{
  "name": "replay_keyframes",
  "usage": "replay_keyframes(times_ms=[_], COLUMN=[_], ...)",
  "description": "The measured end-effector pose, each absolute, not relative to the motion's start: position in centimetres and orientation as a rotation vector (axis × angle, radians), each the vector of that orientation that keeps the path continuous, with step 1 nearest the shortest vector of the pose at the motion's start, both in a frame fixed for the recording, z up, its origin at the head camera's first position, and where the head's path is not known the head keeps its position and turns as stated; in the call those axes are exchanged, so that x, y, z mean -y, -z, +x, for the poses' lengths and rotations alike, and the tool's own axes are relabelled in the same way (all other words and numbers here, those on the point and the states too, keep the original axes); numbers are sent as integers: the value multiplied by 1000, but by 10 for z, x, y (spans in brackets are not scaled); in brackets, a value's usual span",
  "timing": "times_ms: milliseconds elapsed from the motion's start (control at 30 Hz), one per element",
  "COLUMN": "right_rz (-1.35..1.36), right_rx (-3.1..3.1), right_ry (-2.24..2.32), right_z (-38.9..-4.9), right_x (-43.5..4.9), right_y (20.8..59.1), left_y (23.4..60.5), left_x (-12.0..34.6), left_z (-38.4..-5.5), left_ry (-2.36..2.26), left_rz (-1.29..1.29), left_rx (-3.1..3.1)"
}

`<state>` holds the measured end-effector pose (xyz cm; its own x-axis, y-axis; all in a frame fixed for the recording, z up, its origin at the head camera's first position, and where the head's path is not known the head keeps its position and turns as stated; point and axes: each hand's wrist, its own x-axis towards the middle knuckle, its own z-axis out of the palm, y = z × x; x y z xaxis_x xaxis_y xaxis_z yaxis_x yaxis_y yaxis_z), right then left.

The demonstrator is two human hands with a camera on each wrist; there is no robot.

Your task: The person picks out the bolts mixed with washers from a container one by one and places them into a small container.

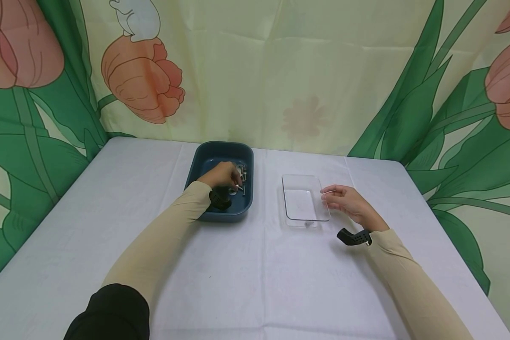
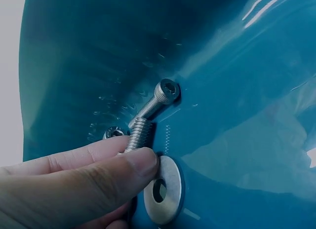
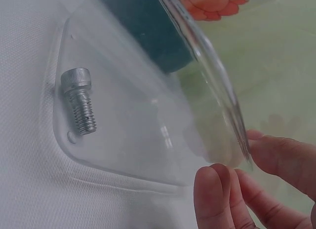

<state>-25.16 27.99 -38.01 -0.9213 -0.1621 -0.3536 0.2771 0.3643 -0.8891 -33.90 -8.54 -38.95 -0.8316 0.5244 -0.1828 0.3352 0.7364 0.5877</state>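
Note:
My left hand (image 1: pixel 224 175) reaches down into a dark blue tray (image 1: pixel 225 216). Between thumb and forefinger it pinches a silver bolt (image 2: pixel 139 132), threaded end pointing up in the left wrist view; the bolt's head is hidden by the fingers. Just beyond lies a socket-head bolt (image 2: pixel 167 92), and a large flat washer (image 2: pixel 173 199) sits beside the thumb. My right hand (image 1: pixel 346 203) grips the right rim of a clear plastic box (image 1: pixel 301 200), with thumb and fingers on either side of its wall. One short socket-head bolt (image 3: pixel 79 100) lies on the box's floor.
More small metal parts (image 1: pixel 243 171) lie along the tray's right side. Both containers stand on a white cloth-covered table (image 1: pixel 221 283), the tray left of the box. A floral curtain (image 1: pixel 246 71) hangs behind the table's far edge.

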Motion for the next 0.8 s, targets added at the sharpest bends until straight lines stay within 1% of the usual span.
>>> replay_keyframes(times_ms=[367, 800], right_rz=[87, 116], right_rx=[-2240, -2273], right_ry=[1606, 1533], right_z=[-250, -252], right_x=[-282, -280], right_y=[383, 381], left_y=[393, 388], left_x=[85, 87], left_z=[-341, -340], left_ry=[-789, -872], left_rz=[685, 704], left_rx=[-2594, -2622])
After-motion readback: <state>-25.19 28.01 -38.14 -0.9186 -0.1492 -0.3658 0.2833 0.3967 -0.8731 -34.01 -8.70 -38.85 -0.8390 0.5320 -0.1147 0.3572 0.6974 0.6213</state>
